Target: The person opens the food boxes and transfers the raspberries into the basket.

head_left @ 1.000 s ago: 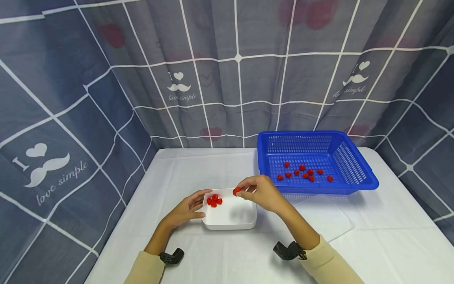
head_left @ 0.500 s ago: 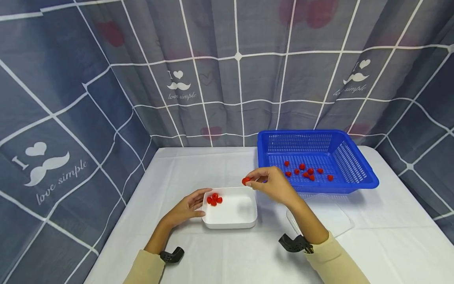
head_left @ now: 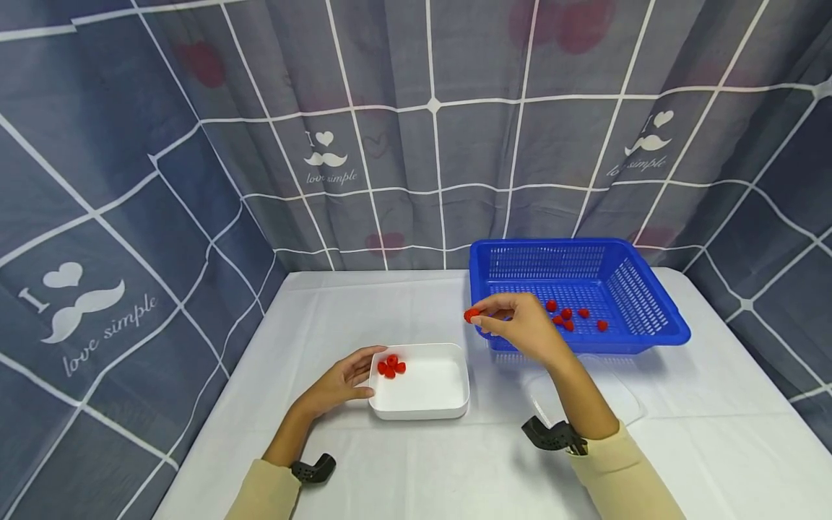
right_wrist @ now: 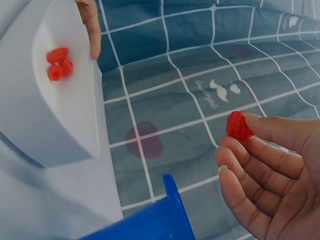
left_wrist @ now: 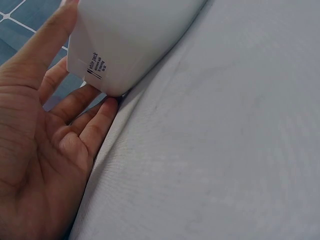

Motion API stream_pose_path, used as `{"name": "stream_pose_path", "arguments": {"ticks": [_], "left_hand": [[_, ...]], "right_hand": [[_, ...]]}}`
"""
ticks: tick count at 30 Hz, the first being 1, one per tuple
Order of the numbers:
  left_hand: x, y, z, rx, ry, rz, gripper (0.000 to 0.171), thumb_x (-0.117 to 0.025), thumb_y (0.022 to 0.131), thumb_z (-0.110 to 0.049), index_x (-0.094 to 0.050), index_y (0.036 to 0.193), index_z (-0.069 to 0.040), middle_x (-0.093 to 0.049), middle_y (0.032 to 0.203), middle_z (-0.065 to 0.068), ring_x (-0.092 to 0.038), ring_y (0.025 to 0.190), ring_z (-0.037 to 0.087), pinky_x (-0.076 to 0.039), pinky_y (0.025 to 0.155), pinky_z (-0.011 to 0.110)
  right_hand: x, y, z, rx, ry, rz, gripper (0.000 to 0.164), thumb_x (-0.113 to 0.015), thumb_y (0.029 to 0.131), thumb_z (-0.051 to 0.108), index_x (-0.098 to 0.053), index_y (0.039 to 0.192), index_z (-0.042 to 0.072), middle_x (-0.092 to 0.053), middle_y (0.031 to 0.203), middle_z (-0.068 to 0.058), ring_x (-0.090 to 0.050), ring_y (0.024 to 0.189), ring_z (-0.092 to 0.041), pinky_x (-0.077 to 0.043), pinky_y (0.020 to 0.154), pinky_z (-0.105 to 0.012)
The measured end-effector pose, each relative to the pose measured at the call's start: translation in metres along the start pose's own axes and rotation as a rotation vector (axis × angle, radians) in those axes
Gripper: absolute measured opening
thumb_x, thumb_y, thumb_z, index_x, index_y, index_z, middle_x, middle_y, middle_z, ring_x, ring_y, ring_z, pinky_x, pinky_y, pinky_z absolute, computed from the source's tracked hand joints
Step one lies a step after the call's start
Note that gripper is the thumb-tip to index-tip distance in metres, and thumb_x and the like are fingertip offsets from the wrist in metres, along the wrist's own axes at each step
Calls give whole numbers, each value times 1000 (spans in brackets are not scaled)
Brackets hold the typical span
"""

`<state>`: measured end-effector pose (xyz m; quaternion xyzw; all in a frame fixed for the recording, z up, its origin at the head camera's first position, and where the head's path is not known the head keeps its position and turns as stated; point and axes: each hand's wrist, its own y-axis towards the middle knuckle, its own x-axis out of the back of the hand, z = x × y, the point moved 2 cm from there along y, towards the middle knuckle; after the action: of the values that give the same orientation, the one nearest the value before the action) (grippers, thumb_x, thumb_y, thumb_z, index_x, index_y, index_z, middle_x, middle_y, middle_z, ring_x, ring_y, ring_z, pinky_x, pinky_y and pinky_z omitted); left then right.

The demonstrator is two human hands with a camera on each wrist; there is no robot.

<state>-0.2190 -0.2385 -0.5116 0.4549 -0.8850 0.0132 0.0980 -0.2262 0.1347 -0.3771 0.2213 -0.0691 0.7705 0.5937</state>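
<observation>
My left hand (head_left: pixel 338 381) holds the left end of a white rectangular plastic container (head_left: pixel 425 414), thumb at the front side and fingers behind. Small printed lettering shows on the container's wall (left_wrist: pixel 125 45) in the left wrist view. Several red raspberries (head_left: pixel 391 366) sit clustered in its left part. Between thumb and fingertips, my right hand (head_left: pixel 523 326) pinches a single raspberry (right_wrist: pixel 239 125), raised in the air near the left front corner of a blue basket (head_left: pixel 656 307). More raspberries (head_left: pixel 567 313) lie scattered on the basket floor; my right hand hides part of that floor.
A clear, flat lid (head_left: pixel 614 393) lies on the white tablecloth (head_left: pixel 416 469) in front of the basket, partly under my right forearm. Patterned grey-blue curtains (head_left: pixel 390 166) enclose the table at the back and sides.
My right hand has moved right and back, from over the white container to the basket's left front corner, still pinching the raspberry. The left hand and container have stayed in place.
</observation>
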Motion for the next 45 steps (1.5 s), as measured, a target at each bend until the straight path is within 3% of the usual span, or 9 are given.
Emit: {"name": "stream_pose_path", "arguments": {"ticks": [4, 9, 13, 19, 25, 32, 36, 45], "left_hand": [[0, 0, 0, 1, 11, -2, 78, -78, 86, 2, -42, 154, -14, -35, 161, 14, -33, 148, 34, -37, 113, 22], [0, -3, -1, 15, 22, -11, 78, -78, 86, 0, -42, 154, -14, -35, 161, 14, -33, 148, 35, -38, 113, 22], [0, -3, 0, 21, 17, -16, 78, -78, 86, 0, -43, 154, -16, -36, 161, 13, -32, 148, 35, -38, 112, 22], [-1, -1, 0, 14, 10, -9, 77, -77, 87, 1, -43, 154, -15, -36, 160, 13, -32, 148, 37, -39, 112, 22], [-1, 0, -3, 12, 10, -12, 76, -77, 87, 0, -43, 154, -15, -36, 161, 13, -32, 148, 38, -39, 113, 24], [0, 0, -2, 23, 14, -10, 78, -77, 86, 1, -42, 154, -14, -35, 161, 14, -32, 149, 34, -37, 113, 23], [2, 0, -1, 8, 21, -9, 78, -77, 86, 2, -42, 154, -13, -36, 161, 14, -33, 148, 35, -37, 113, 23], [1, 0, 1, 0, 21, -7, 76, -76, 87, 1, -43, 154, -16, -37, 160, 12, -33, 148, 35, -38, 113, 23]], "right_hand": [[9, 0, -3, -26, 26, -17, 21, -78, 91, 22, -78, 107, 9, -75, 95, -17, -71, 85, -33, -60, 68, -34], [16, 2, -9, -28, 28, -28, 21, -78, 91, 23, -78, 106, 8, -76, 95, -15, -71, 84, -34, -61, 70, -39], [22, 2, -13, -27, 25, -44, 23, -78, 91, 24, -78, 107, 8, -76, 94, -14, -71, 84, -36, -61, 67, -37], [38, 0, -18, -44, 28, -75, 26, -78, 91, 25, -77, 109, 6, -76, 96, -9, -72, 79, -25, -60, 66, -31], [53, -1, -21, -35, 39, -94, 30, -78, 91, 23, -74, 111, 1, -76, 102, -17, -72, 75, -19, -61, 67, -30], [75, 2, -28, -51, -9, -107, 31, -78, 92, 23, -73, 113, 0, -77, 99, -14, -72, 73, -17, -59, 59, -29], [90, 4, -31, -58, -51, -117, 32, -78, 92, 22, -73, 113, -1, -77, 95, -11, -73, 75, -16, -59, 63, -27], [118, 6, -51, -80, -182, -113, 36, -77, 93, 26, -73, 113, -3, -75, 103, -20, -72, 75, -11, -57, 61, -24]]}}
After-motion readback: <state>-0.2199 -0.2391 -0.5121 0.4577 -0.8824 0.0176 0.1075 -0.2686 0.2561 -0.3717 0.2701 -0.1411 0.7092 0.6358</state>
